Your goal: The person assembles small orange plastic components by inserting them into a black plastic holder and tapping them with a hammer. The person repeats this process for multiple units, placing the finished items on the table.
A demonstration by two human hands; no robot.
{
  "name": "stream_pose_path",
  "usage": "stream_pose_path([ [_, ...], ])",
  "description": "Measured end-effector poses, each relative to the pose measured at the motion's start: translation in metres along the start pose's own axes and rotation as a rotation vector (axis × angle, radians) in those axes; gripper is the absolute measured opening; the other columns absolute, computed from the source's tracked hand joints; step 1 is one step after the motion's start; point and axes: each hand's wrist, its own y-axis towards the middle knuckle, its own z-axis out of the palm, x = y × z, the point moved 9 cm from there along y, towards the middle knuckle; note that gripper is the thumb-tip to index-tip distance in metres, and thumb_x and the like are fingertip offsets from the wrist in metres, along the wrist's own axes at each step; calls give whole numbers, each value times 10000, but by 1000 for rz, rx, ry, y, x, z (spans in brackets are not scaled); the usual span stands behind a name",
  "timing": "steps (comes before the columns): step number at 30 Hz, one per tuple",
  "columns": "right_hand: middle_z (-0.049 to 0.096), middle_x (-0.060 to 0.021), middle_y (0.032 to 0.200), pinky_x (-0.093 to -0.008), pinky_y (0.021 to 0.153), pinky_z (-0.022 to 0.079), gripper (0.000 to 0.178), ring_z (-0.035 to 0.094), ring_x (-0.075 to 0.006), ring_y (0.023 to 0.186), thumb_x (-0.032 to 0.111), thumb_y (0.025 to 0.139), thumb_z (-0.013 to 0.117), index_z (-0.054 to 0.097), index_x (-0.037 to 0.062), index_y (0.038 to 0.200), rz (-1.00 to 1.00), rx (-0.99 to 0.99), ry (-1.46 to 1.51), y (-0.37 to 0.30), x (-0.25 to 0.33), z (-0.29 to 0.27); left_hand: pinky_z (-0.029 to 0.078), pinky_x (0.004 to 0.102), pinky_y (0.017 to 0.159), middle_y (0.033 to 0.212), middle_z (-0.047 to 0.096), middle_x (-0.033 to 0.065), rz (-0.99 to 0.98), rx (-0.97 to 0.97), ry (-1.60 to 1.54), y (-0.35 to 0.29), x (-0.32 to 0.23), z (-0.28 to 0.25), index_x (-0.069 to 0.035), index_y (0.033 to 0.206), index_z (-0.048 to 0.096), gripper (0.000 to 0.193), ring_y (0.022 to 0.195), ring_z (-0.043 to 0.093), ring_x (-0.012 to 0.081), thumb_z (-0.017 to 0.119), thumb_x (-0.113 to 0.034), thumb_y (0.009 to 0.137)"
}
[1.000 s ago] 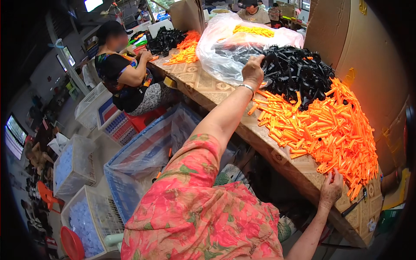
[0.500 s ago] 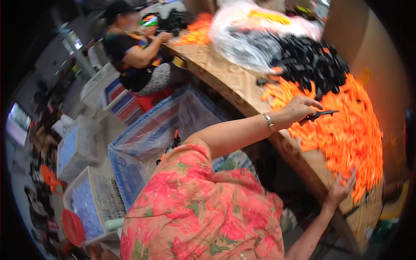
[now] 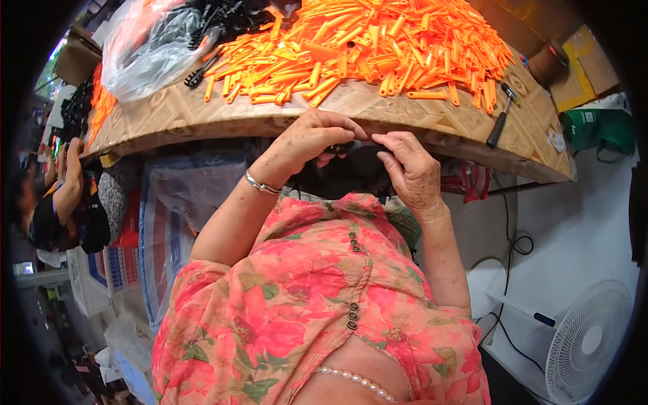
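Note:
In front of my chest, just off the table's near edge, my two hands are close together. My left hand [image 3: 312, 143], with a silver bangle at its wrist, is closed around a narrow black piece [image 3: 344, 146], mostly hidden by the fingers. Thumb and forefinger of my right hand [image 3: 412, 172] are pinched beside it. Whether they grip the black piece's far end is lost against the dark gap below. Beyond both hands, a heap of flat orange plastic handles [image 3: 378, 54] covers the table.
Black parts [image 3: 226, 23] and a clear plastic bag [image 3: 145, 57] lie at the table's [image 3: 202, 118] far left. A black-handled tool [image 3: 498, 128] rests at right. A white fan [image 3: 590, 344] and cable stand lower right. Another person's arm [image 3: 67, 192] is at left, near a lined blue crate [image 3: 152, 229].
The view has swung right to face the table. My left hand has drawn back from the heap with the black piece; my right hand has left the heap's edge and come beside it, fingers pinched.

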Motion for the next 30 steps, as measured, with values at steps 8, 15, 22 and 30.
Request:
stream_pose_path([
  [8,671,-40,857,-238,686,488,199,608,-82,764,83,931,592,667,23,1106,536,37,704,-7,-32,7,448,193,583,905,646,24,247,13,-204,2,-17,27,-18,1114,660,254,659,529,46,608,-191,935],
  [15,650,-75,918,-329,697,508,246,639,-203,778,188,937,586,663,87,1148,191,-113,132,20,-29,-22,565,282,799,1125,658,142,244,-108,-476,8,-6,14,13,1209,570,331,995,668,213,521,-232,992],
  [22,556,-96,986,-432,800,467,329,582,-300,966,372,881,627,681,144,1112,179,-119,-640,49,-69,-45,586,274,787,1162,638,206,160,-39,-790,12,9,10,38,1257,519,438,1034,661,276,443,-321,1016],
  [30,597,-78,1013,-417,882,420,257,560,-275,995,280,840,681,700,87,1008,86,-168,-536,26,-57,-42,587,281,805,1153,642,200,144,-95,-840,11,21,8,32,1246,518,369,1025,665,250,532,-223,979],
])
